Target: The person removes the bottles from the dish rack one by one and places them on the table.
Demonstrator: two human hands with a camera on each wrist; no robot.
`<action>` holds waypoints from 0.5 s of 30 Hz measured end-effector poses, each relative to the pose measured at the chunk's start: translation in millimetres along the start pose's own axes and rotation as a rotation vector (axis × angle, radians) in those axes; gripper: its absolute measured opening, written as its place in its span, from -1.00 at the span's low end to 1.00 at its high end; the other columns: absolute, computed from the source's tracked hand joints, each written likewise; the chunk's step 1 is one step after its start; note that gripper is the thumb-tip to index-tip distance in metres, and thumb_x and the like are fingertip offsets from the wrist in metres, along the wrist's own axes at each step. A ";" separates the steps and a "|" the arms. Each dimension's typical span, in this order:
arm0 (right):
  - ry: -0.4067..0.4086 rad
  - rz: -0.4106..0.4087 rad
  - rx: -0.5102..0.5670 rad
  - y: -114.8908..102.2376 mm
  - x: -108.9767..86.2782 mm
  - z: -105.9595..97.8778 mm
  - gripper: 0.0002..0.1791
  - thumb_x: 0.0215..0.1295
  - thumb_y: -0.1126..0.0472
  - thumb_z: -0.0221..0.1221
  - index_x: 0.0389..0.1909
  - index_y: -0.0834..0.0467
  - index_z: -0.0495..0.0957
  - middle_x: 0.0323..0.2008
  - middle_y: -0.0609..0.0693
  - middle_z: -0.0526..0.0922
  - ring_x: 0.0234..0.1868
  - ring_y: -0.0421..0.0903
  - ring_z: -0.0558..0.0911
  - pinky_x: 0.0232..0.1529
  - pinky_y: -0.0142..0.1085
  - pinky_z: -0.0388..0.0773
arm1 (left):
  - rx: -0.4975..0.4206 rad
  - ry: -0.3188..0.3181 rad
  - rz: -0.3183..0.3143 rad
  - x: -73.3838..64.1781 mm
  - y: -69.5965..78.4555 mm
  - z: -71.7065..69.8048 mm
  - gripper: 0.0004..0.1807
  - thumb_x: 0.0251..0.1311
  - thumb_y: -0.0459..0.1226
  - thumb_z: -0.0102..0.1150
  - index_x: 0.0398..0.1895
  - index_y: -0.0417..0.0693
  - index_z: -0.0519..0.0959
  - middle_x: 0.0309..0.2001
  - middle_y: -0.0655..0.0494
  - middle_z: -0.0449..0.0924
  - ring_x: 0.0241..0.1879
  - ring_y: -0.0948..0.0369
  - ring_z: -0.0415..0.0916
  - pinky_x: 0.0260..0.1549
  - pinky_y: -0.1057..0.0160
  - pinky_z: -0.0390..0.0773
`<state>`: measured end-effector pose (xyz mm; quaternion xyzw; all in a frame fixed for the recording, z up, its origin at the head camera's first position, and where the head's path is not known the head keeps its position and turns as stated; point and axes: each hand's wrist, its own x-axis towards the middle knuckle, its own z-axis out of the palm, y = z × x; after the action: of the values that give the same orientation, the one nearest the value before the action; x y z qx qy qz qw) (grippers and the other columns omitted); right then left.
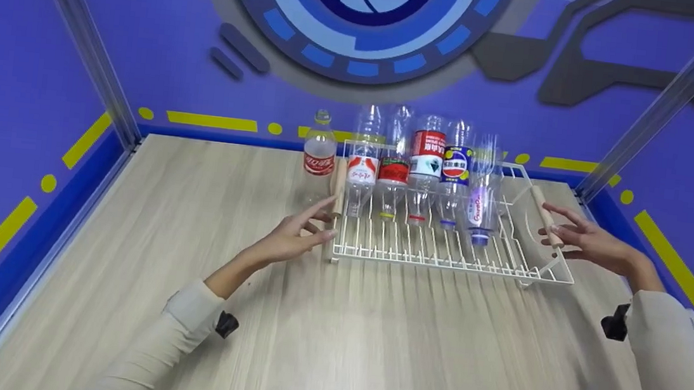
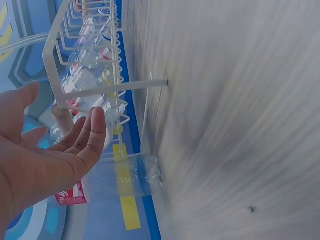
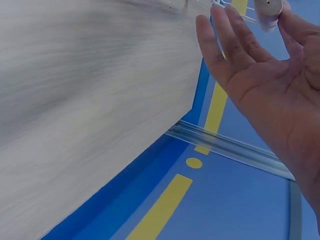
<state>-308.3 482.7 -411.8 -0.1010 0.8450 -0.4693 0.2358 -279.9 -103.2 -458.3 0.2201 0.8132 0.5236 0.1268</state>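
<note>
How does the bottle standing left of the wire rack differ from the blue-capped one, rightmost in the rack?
The standing bottle is upright; the blue-capped bottle is cap end down.
The standing bottle is on the table, the blue-capped bottle in the wire rack.
The standing bottle's label is red, the blue-capped bottle's white and purple.
Both are clear and labelled.

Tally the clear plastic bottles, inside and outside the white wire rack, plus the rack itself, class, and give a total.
White wire rack with wooden handles: 1
Clear plastic bottles in the rack: 5
Clear plastic bottle with a red label, standing beside the rack: 1
Total: 7
</note>
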 end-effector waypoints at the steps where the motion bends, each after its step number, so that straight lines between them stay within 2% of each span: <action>1: 0.000 0.000 -0.006 -0.9 -0.5 -0.9 -0.29 0.68 0.09 -0.14 0.67 -0.02 -0.24 0.07 -0.45 0.60 0.09 -0.41 0.63 0.07 -0.46 0.60 | 0.004 -0.007 0.006 1.4 0.1 1.4 -0.21 0.48 -0.07 0.14 0.66 0.20 0.01 0.42 -0.18 0.36 0.23 -0.15 0.50 0.03 -0.11 0.67; 5: 0.003 0.010 -0.048 -5.1 -1.8 -3.7 -0.30 0.68 0.08 -0.14 0.67 -0.06 -0.22 0.03 -0.43 0.58 0.05 -0.40 0.64 0.05 -0.42 0.61 | 0.012 -0.006 0.007 4.3 -0.8 6.4 -0.21 0.48 -0.06 0.13 0.66 0.19 0.02 0.41 -0.19 0.37 0.22 -0.13 0.50 -0.01 0.03 0.67; 9: 0.014 0.041 -0.110 -10.1 -0.7 -4.5 -0.30 0.68 0.06 -0.13 0.67 -0.04 -0.20 0.04 -0.36 0.58 0.02 -0.37 0.63 0.13 -0.23 0.66 | 0.002 -0.009 0.001 4.6 -1.5 10.3 -0.18 0.48 -0.05 0.12 0.67 0.21 -0.03 0.43 -0.25 0.34 0.27 -0.15 0.45 0.02 0.01 0.66; 12: 0.030 0.060 -0.137 -14.0 1.0 -3.8 -0.29 0.66 0.06 -0.10 0.65 0.06 -0.17 0.20 -0.06 0.55 0.00 -0.35 0.63 0.21 -0.05 0.64 | -0.002 -0.011 -0.006 4.1 -2.0 11.9 -0.15 0.46 -0.03 0.14 0.67 0.25 -0.06 0.41 -0.26 0.35 0.27 -0.15 0.44 0.04 -0.01 0.64; 15: 0.056 0.056 -0.152 -18.9 3.4 -4.3 -0.27 0.64 0.06 -0.04 0.63 0.19 -0.12 0.36 0.34 0.38 -0.02 -0.39 0.61 0.22 0.01 0.62 | -0.026 -0.014 -0.016 3.2 -2.6 12.6 -0.14 0.46 -0.01 0.14 0.67 0.28 -0.08 0.40 -0.28 0.34 0.25 -0.15 0.44 0.05 -0.09 0.64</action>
<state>-314.4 474.4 -395.0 -0.0819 0.8868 -0.3998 0.2168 -277.7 -92.5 -465.9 0.2157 0.8071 0.5316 0.1397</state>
